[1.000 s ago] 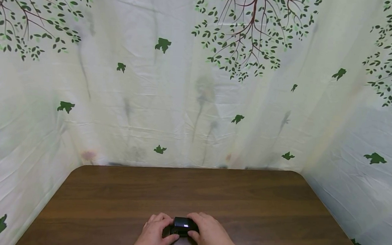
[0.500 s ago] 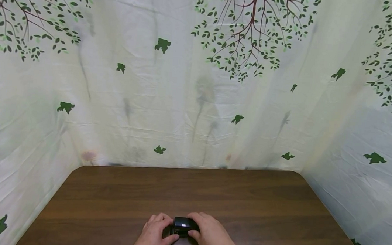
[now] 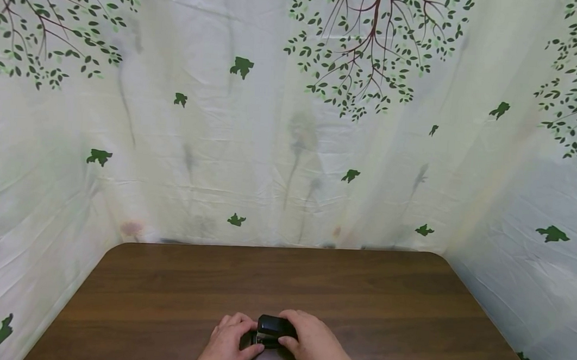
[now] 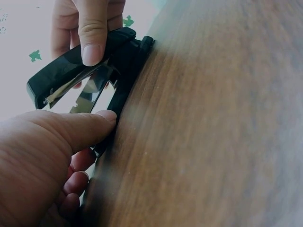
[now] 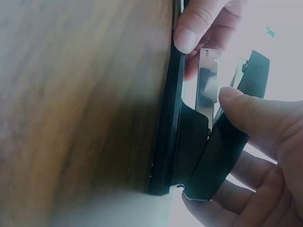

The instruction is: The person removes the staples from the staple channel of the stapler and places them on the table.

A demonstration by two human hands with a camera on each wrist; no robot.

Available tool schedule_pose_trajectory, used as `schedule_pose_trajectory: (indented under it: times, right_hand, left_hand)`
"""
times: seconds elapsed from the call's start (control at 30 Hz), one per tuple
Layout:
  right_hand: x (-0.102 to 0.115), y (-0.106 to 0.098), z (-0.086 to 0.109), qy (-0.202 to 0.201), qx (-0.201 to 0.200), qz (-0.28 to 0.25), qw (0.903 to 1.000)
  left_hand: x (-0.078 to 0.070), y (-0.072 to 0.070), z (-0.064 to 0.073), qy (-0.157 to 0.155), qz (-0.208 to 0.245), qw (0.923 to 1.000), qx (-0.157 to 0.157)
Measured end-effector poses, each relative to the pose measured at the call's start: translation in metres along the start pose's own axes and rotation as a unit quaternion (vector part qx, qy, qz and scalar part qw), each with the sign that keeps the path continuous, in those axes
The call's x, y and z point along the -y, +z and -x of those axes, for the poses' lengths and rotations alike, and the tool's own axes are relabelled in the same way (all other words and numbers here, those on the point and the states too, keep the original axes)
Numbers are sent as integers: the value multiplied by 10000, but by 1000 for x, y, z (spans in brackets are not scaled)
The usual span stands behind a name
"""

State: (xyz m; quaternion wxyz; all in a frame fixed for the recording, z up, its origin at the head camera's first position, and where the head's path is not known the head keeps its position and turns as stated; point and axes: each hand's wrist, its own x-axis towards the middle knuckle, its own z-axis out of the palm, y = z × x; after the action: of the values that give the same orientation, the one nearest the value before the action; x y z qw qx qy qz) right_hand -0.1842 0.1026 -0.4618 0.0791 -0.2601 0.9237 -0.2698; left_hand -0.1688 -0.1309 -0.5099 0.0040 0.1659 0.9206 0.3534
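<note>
A black stapler sits on the table at the front middle, its top cover swung up from the base. My left hand pinches the front end of the base between thumb and fingers. The top cover is gripped by my right hand, thumb on the near side and fingers on the far side. Between cover and base, the wrist views show the shiny metal staple magazine, apart from both at its front end. Whether staples lie inside is hidden.
The brown wooden table has rounded far corners. A pale cloth printed with branches and green leaves hangs behind it and along both sides.
The stapler's top cover has risen and tilted up, and my right hand has moved slightly up and right with it. My left hand has stayed on the base.
</note>
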Motion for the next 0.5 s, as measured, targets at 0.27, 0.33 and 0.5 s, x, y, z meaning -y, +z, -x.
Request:
schedule_pose_trajectory:
  times: [0.27, 0.33, 0.5]
  right_hand:
    - [-3, -4, 1, -27, 3, -159, 9999]
    - [-3, -5, 1, -48, -14, -156, 9999]
    - [-4, -5, 0, -84, -53, -61, 9999]
  left_hand:
    - [0, 0, 0, -20, -16, 10000, 11]
    - [0, 0, 0, -18, -24, 10000, -4]
    - [-1, 0, 0, -39, -42, 10000, -29]
